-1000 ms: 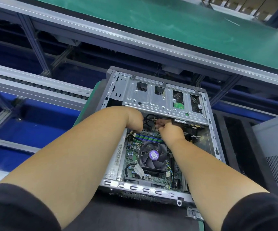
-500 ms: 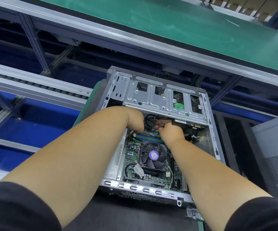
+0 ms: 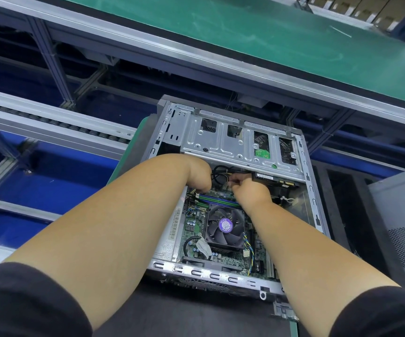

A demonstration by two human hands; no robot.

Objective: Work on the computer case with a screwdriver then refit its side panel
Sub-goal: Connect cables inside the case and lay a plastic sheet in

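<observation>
Steel computer case [image 3: 233,144] holds fan [image 3: 224,226], cables [image 3: 219,172], both hands.

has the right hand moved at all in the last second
No. The right hand sits at the same spot as before, just above the CPU fan and below the metal drive cage, fingers curled among the cables.

Both forearms stretched forward, wrists bent down; left hand [image 3: 200,175] curled with fingers hidden, right hand [image 3: 250,189] curled, fingertips pinching something small.
</observation>
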